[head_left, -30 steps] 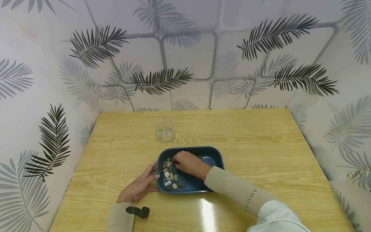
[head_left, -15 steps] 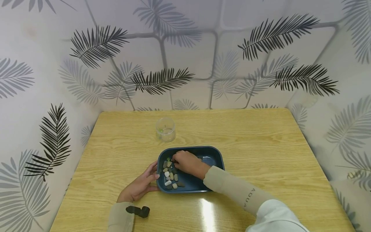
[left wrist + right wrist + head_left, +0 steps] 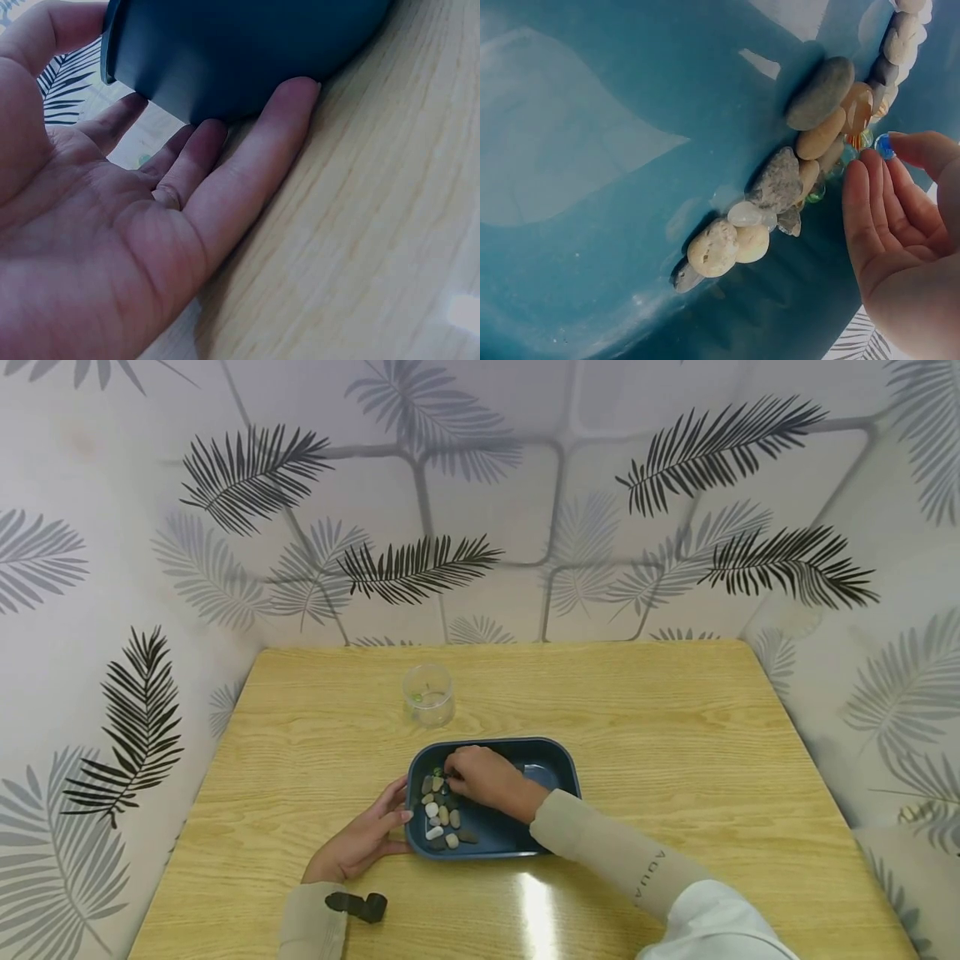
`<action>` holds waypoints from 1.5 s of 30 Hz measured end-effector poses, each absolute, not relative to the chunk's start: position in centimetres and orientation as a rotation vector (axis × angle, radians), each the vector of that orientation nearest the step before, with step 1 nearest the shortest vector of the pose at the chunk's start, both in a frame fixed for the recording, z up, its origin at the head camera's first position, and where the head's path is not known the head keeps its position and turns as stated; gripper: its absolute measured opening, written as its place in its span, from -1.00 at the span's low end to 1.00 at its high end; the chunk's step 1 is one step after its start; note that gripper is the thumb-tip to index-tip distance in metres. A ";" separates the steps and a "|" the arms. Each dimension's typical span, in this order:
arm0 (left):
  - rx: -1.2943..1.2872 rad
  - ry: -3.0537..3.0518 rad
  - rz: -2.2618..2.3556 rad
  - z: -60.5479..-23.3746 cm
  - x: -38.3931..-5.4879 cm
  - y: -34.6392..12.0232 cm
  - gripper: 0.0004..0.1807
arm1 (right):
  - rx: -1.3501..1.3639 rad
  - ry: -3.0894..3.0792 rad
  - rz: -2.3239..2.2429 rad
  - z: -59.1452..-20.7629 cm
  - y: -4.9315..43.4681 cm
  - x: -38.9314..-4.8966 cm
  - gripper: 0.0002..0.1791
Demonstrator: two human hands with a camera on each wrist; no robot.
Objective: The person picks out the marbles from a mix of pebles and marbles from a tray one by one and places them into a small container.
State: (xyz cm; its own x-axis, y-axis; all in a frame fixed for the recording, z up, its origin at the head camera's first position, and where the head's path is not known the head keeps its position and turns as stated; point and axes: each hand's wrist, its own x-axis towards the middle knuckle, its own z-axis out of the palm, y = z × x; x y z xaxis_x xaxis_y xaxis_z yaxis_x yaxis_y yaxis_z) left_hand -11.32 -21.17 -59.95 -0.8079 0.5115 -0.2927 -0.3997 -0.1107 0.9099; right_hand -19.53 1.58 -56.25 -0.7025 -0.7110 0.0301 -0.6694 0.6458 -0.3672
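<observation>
If your right hand [image 3: 915, 229] loosens its pinch, the marble [image 3: 885, 146] may drop among the stones [image 3: 777, 182], while your left hand [image 3: 131, 225], fingers spread, touches the left edge of the tray [image 3: 232, 56].

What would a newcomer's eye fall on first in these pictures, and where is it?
Probably the dark blue tray on the wooden table, with pebbles clustered at its left end. The right wrist view draws the eye to a bright blue marble at the right hand's fingertips. Behind the table, bold black leaf prints stand out on the pale wall.
</observation>
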 end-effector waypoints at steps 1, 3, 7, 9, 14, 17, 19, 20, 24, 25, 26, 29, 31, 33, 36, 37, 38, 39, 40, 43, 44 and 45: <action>0.125 1.568 1.969 -60.0 -11.3 -21.2 -0.31 | -1.161 2.745 -0.554 -56.2 1.7 -19.6 -0.84; 0.125 1.570 1.968 -60.0 -11.4 -21.2 -0.31 | -1.169 2.755 -0.570 -56.2 1.8 -19.6 -0.84; 0.127 1.571 1.965 -59.9 -11.4 -21.1 -0.31 | -1.174 2.758 -0.607 -55.7 2.0 -19.7 -0.84; 0.131 1.569 1.965 -60.0 -11.4 -21.1 -0.32 | -1.170 2.750 -0.633 -55.4 2.1 -19.7 -0.83; 0.145 1.568 1.969 -60.2 -11.4 -21.2 -0.32 | -1.163 2.754 -0.672 -55.0 2.2 -19.8 -0.79; 0.148 1.576 1.965 -60.1 -11.4 -21.2 -0.32 | -1.153 2.759 -0.696 -54.7 2.3 -19.8 -0.78; 0.152 1.586 1.959 -60.1 -11.4 -21.2 -0.32 | -1.141 2.760 -0.712 -54.3 2.3 -19.8 -0.78; 0.153 1.590 1.956 -60.1 -11.4 -21.2 -0.32 | -1.135 2.761 -0.719 -54.1 2.3 -19.9 -0.78; 0.161 1.600 1.952 -60.0 -11.4 -21.1 -0.33 | -1.109 2.757 -0.763 -53.4 2.3 -20.1 -0.79; 0.162 1.598 1.953 -60.0 -11.4 -21.1 -0.34 | -1.104 2.755 -0.775 -53.3 2.3 -20.2 -0.79; 0.161 1.596 1.955 -60.0 -11.4 -21.1 -0.34 | -1.098 2.753 -0.790 -53.1 2.3 -20.2 -0.79; 0.151 1.592 1.958 -60.1 -11.4 -21.1 -0.34 | -1.102 2.760 -0.827 -52.7 2.4 -20.5 -0.80; 0.143 1.592 1.958 -60.1 -11.4 -21.1 -0.33 | -1.113 2.777 -0.834 -52.5 2.4 -20.6 -0.80; 0.132 1.596 1.957 -60.2 -11.4 -21.1 -0.33 | -1.124 2.795 -0.836 -52.3 2.4 -20.8 -0.81; 0.132 1.595 1.958 -60.3 -11.4 -21.2 -0.32 | -1.113 2.817 -0.834 -52.1 2.3 -21.1 -0.83; 0.133 1.596 1.958 -60.3 -11.4 -21.2 -0.32 | -1.104 2.820 -0.836 -52.1 2.3 -21.2 -0.83; 0.132 1.594 1.960 -60.3 -11.4 -21.2 -0.32 | -1.094 2.821 -0.840 -52.0 2.2 -21.2 -0.83; 0.132 1.592 1.961 -60.3 -11.4 -21.2 -0.33 | -1.083 2.821 -0.847 -51.9 2.2 -21.4 -0.83; 0.132 1.591 1.962 -60.3 -11.4 -21.2 -0.32 | -1.072 2.823 -0.851 -51.9 2.2 -21.5 -0.82; 0.128 1.589 1.966 -60.4 -11.4 -21.2 -0.33 | -1.044 2.830 -0.878 -51.6 2.1 -21.9 -0.81; 0.125 1.587 1.968 -60.4 -11.4 -21.1 -0.33 | -1.039 2.831 -0.896 -51.5 2.1 -22.1 -0.82; 0.124 1.590 1.967 -60.4 -11.4 -21.1 -0.33 | -1.033 2.835 -0.906 -51.4 2.1 -22.3 -0.82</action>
